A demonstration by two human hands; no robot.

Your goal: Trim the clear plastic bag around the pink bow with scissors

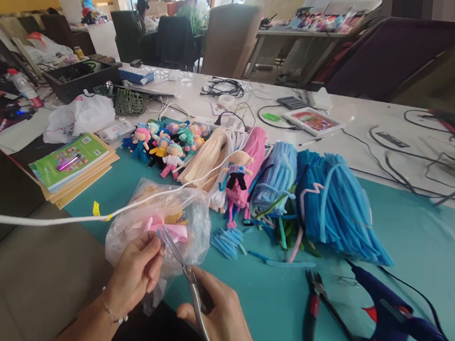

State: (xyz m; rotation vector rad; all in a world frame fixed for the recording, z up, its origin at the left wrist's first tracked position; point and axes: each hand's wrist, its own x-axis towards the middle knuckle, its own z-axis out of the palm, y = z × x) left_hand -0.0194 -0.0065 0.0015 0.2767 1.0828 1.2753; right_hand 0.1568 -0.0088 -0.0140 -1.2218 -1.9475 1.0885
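My left hand point(139, 263) is closed in a pinch over a clear plastic bag point(126, 236). A small light blue piece of pipe cleaner point(160, 233) shows at its fingertips. My right hand point(221, 310) grips metal scissors point(176, 251), whose blade tips reach that piece. Something pink point(174, 232) lies at the bag, behind the blades. To the right of the bag sits a small pile of short blue pipe cleaner pieces point(227, 243). A little doll point(238, 169) with black trousers rests farther back, on pink pipe cleaners point(256, 146).
Blue pipe cleaner bundles point(336, 201) and several small dolls point(173, 155) lie across the green mat point(264, 296). Cutting pliers point(313, 305) and a glue gun point(390, 317) are at right. A white cable point(47, 222) crosses in front. Notebooks point(72, 162) are stacked at left.
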